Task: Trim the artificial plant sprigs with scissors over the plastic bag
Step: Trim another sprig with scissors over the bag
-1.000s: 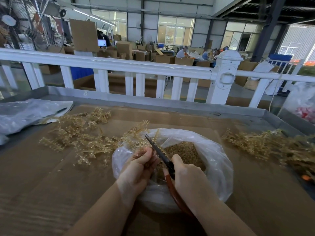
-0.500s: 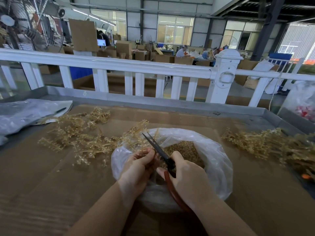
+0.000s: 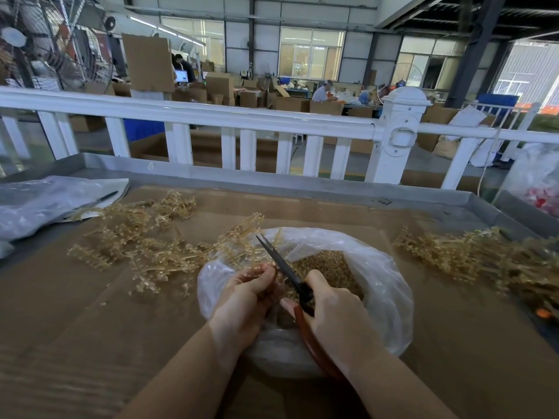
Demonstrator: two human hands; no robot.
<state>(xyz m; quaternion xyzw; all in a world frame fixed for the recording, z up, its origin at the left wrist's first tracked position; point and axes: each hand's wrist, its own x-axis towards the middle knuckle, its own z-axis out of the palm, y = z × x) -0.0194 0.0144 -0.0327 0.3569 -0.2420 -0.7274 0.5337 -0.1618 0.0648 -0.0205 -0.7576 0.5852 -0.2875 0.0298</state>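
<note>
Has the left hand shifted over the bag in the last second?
Yes, slightly: the left hand has edged away from the person, its fingers now reaching further over the plastic bag's near-left rim.

Plastic bag [image 3: 378,285] at table [image 3: 453,343] centre, cut pieces [image 3: 326,264] inside. Left hand [image 3: 245,300] and right hand [image 3: 335,316] over bag, scissors [image 3: 284,270] between them. Sprig pile [image 3: 142,237] left of bag; second pile [image 3: 472,255] right. Fence [image 3: 242,122] behind table. Flat bags [image 3: 45,201] at far left.
</note>
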